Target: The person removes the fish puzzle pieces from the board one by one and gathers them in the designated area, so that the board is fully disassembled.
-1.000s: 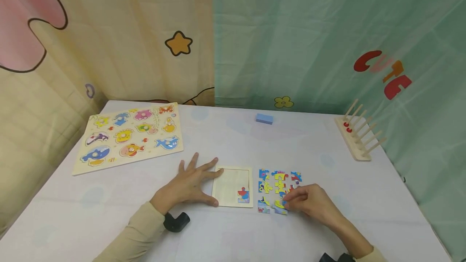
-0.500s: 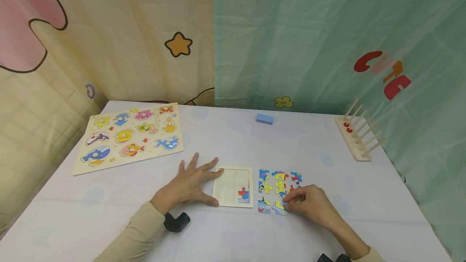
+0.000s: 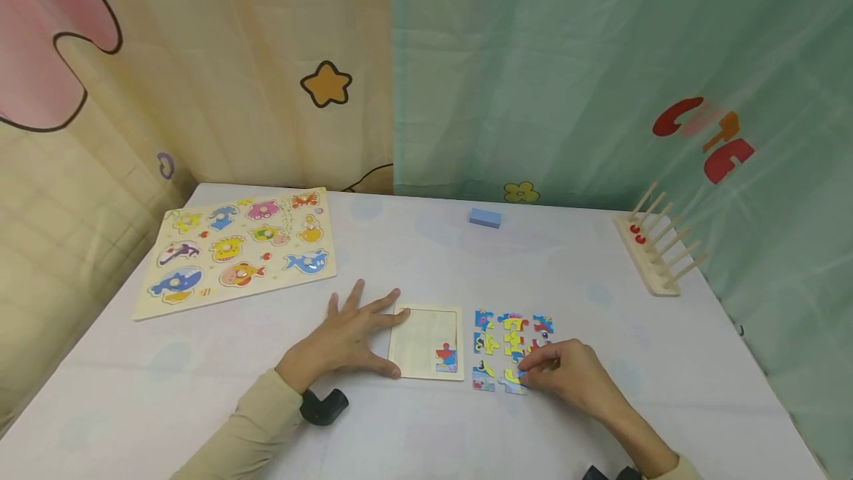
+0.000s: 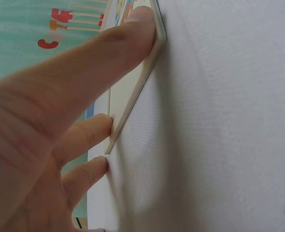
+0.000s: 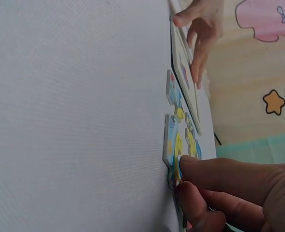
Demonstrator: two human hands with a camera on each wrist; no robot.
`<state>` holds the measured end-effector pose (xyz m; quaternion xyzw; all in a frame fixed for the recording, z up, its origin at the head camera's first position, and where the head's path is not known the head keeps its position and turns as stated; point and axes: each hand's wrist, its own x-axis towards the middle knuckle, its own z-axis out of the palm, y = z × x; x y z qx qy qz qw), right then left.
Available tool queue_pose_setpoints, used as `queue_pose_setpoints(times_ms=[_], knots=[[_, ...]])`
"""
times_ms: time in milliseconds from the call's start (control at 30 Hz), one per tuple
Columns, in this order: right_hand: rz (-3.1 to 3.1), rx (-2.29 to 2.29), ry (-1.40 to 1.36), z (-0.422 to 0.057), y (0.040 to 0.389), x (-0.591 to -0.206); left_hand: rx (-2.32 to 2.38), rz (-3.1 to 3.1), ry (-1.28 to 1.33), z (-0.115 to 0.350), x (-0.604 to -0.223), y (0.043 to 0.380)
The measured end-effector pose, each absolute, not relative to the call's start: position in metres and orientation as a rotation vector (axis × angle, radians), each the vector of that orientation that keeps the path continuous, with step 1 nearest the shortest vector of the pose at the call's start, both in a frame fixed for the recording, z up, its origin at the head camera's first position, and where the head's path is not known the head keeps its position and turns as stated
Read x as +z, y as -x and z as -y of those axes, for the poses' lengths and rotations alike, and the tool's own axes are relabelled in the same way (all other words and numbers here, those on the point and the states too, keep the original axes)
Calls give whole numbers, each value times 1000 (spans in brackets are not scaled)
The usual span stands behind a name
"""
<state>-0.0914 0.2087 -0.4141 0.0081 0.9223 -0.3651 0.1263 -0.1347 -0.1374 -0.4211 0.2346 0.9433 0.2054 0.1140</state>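
Note:
My left hand [image 3: 346,335] lies with its fingers spread at the left side of a shallow wooden puzzle tray [image 3: 423,328]. Its thumb rests on the near left corner, seen close in the left wrist view. One red and blue jigsaw piece [image 3: 446,358] sits in the tray's near right corner. To the right, several jigsaw pieces [image 3: 489,344] lie spaced out in rows on the table. My right hand [image 3: 569,372] pinches a jigsaw piece [image 5: 177,169] between thumb and index finger, low at the table, beside the near middle piece [image 5: 170,140]. The fingers hide most of the held piece.
A wooden peg puzzle board [image 3: 236,250] with sea animals lies at the back left. A blue block [image 3: 484,218] stands near the back edge. At the far right is a wooden peg stand [image 3: 646,254] with red beads. Printed curtains [image 3: 566,72] hang behind the table.
The right hand has shifted very slightly at the pieces over the last second. The left hand, tray and loose pieces stay where they were.

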Motion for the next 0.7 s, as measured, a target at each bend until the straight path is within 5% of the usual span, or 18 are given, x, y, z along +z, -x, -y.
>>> queue_pose_setpoints(times_ms=[700], knots=[[-2800, -961, 543, -125, 119, -408, 588, -2761, -698, 139, -421, 135]])
